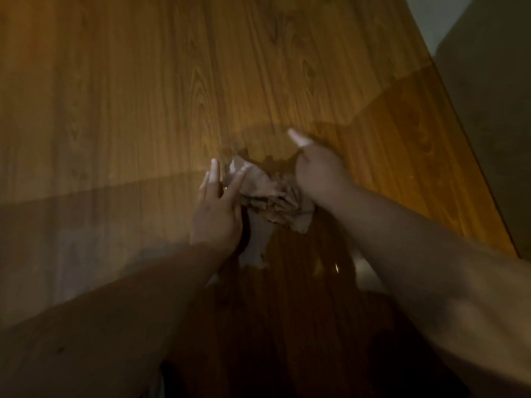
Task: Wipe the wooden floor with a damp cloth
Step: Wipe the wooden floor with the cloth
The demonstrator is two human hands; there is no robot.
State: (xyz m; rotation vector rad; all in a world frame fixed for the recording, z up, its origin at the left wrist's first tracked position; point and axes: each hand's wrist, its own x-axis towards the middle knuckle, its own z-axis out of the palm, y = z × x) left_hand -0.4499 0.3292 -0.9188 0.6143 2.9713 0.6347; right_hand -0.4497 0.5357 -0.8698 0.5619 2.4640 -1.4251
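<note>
A crumpled pale cloth (pixel 270 196) hangs between my two hands above the wooden floor (pixel 143 90). My left hand (pixel 218 214) holds its left side, with the fingers stretched out along the fabric and a loose end dangling below the palm. My right hand (pixel 319 173) grips the right side of the cloth, thumb sticking up. The cloth is bunched and folded in the middle. How firmly the left fingers hold it is hard to tell in the dim, blurred light.
The floor is orange-brown planks, lit at the top and shadowed near me. A dark wall or piece of furniture (pixel 488 124) runs along the right edge, with a pale wall strip (pixel 436 15) at the top right.
</note>
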